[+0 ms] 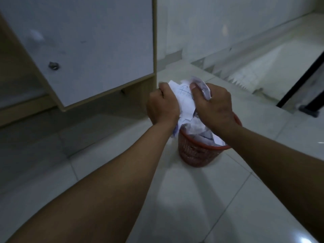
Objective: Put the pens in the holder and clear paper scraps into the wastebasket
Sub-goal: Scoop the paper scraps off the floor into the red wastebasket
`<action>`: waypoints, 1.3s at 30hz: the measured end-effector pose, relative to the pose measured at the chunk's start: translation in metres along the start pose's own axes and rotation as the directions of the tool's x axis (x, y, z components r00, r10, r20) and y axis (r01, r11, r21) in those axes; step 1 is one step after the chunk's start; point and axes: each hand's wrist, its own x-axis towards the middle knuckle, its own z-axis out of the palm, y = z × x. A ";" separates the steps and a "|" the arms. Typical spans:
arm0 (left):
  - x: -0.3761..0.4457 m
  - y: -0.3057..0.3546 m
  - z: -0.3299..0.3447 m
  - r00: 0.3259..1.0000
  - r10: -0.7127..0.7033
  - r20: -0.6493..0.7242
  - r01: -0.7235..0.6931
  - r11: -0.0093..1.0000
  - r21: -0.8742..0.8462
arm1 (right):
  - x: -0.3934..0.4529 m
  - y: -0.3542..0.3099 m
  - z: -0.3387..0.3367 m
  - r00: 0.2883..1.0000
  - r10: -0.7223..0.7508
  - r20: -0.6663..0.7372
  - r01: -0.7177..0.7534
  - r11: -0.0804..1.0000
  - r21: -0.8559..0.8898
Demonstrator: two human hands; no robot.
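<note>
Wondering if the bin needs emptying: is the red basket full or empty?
Nearly full: white scraps pile up to the rim of the basket, and both hands hold more paper above it.

Head-worn view, angled down, near floor (192, 199)

Two bare arms reach out from the bottom of the view. No sleeves cover them up to where the view cuts them off. The left hand (162, 106) and the right hand (214, 107) are bare too. The right thumb has a short, pale nail.
</note>
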 end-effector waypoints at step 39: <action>0.008 -0.099 0.109 0.622 0.101 0.777 -0.649 0.622 0.439 | 0.003 0.172 0.004 0.891 0.177 0.419 -0.101 0.975 -0.197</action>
